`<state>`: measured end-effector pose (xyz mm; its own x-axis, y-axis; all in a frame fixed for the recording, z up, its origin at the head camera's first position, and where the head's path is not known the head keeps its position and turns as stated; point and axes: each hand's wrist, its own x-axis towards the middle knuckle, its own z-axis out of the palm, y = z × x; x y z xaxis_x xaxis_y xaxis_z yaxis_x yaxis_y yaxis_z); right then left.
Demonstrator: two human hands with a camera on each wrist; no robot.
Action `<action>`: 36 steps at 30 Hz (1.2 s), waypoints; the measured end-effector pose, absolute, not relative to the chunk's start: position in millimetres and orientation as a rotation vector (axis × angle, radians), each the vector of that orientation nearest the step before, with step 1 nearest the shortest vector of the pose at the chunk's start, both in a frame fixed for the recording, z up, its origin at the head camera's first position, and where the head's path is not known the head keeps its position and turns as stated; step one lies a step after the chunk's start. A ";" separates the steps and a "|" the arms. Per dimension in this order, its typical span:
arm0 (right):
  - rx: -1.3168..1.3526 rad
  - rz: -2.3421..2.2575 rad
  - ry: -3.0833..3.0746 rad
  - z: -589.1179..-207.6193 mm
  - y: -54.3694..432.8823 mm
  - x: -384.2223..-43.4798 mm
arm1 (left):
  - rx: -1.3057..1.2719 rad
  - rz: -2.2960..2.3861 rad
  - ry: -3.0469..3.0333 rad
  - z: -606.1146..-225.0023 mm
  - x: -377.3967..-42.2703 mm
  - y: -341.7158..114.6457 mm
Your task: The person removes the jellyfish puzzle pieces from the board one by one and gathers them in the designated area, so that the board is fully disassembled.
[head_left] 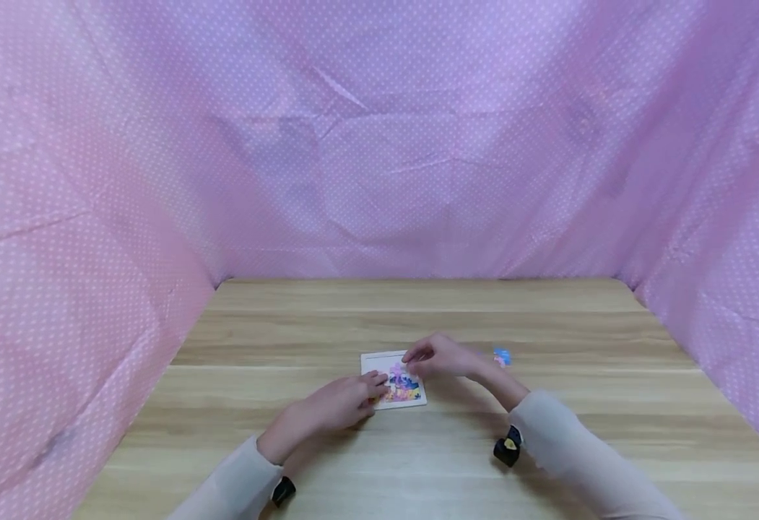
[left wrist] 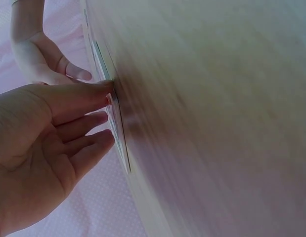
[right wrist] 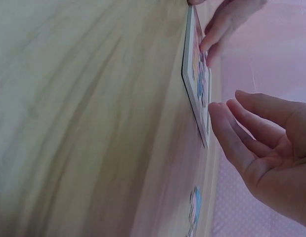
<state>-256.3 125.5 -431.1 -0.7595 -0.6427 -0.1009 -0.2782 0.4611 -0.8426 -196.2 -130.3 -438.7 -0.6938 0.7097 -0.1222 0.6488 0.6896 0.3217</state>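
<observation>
A small jigsaw puzzle in a white tray (head_left: 374,362) lies flat on the table, with colourful pieces (head_left: 406,387) fitted mostly across its lower part; its upper left shows bare white. My left hand (head_left: 347,401) rests at the tray's left side. In the left wrist view, its thumb touches the near edge and its other fingers reach across the puzzle face. Over the tray's upper right corner hovers my right hand (head_left: 443,357). Its fingers (right wrist: 232,140) bend loosely in the right wrist view, thumb apart, with no piece visible between them.
Loose blue and pink puzzle pieces (head_left: 502,356) lie on the wooden table (head_left: 275,325) to the right of the tray, beyond the right forearm. Pink dotted cloth (head_left: 418,180) hangs behind and along both sides of the table.
</observation>
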 end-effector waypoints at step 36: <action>-0.752 -1.038 2.524 -443.0 91.2 -259.9 | 1.123 0.512 2.629 -443.2 -199.8 -129.8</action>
